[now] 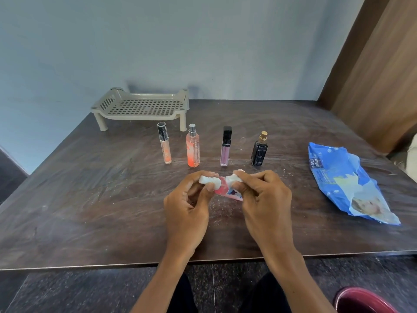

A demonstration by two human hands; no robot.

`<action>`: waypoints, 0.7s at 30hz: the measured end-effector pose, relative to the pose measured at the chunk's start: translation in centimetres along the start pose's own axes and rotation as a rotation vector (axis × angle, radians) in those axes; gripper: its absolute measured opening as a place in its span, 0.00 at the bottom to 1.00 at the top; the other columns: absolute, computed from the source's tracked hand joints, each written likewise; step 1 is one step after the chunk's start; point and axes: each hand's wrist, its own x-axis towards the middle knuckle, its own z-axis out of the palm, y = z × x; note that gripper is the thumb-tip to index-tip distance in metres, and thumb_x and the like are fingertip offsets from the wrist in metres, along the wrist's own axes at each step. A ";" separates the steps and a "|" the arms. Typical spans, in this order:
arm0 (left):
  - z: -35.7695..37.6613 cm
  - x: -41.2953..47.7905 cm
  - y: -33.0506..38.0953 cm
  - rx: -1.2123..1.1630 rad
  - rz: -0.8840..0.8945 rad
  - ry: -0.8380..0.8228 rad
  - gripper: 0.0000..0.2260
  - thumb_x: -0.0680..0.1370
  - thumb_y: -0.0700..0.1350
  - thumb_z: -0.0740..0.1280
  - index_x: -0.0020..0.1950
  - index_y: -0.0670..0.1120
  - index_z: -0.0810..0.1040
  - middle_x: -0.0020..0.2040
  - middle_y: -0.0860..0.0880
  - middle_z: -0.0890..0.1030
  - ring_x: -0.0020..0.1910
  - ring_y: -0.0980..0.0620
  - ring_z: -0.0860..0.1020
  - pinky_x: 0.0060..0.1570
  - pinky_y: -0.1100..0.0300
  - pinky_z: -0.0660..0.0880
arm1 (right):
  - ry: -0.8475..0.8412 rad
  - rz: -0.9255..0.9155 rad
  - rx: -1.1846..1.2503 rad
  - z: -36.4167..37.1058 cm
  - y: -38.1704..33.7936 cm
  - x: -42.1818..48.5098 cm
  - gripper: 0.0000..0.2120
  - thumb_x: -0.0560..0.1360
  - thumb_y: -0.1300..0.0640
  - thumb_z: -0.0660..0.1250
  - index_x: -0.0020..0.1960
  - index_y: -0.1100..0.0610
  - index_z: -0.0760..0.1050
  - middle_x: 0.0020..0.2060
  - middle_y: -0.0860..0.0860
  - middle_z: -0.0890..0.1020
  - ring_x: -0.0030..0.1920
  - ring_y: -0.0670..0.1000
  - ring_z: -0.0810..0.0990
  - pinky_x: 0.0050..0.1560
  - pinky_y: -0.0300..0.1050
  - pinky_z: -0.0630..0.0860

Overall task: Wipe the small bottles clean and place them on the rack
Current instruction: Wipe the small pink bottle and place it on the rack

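A small pink bottle [222,187] with a white cap lies sideways between my hands, above the table. My left hand [188,211] grips its white cap end. My right hand [262,199] presses a white wipe [234,177] against the bottle's body. Behind them, upright in a row, stand a slim clear tube with orange liquid [164,143], an orange spray bottle [193,146], a lilac tube with a black cap [225,145] and a black bottle with a gold nozzle [259,147]. The beige slotted rack [140,107] stands at the back left with nothing on it.
A blue wet-wipe packet [345,184] lies on the right side of the dark wooden table [90,199]. A wooden door is at the far right. A dark red round object [361,300] sits on the floor at the lower right.
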 end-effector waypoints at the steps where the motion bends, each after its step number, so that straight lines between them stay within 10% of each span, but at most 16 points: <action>1: 0.0 0.0 0.0 -0.011 -0.005 0.001 0.09 0.77 0.46 0.69 0.55 0.46 0.83 0.50 0.51 0.87 0.52 0.53 0.85 0.53 0.49 0.81 | 0.002 0.000 0.011 0.1 0.0 -0.1 0.15 0.72 0.61 0.73 0.58 0.57 0.81 0.42 0.47 0.78 0.40 0.42 0.77 0.43 0.27 0.74; 21: 0.2 0.1 -0.1 0.016 -0.013 -0.051 0.07 0.82 0.46 0.65 0.57 0.51 0.81 0.54 0.53 0.86 0.57 0.54 0.83 0.58 0.45 0.80 | -0.020 0.060 -0.045 -0.6 1.7 -0.3 0.14 0.73 0.61 0.72 0.59 0.56 0.80 0.40 0.50 0.77 0.38 0.46 0.77 0.40 0.27 0.71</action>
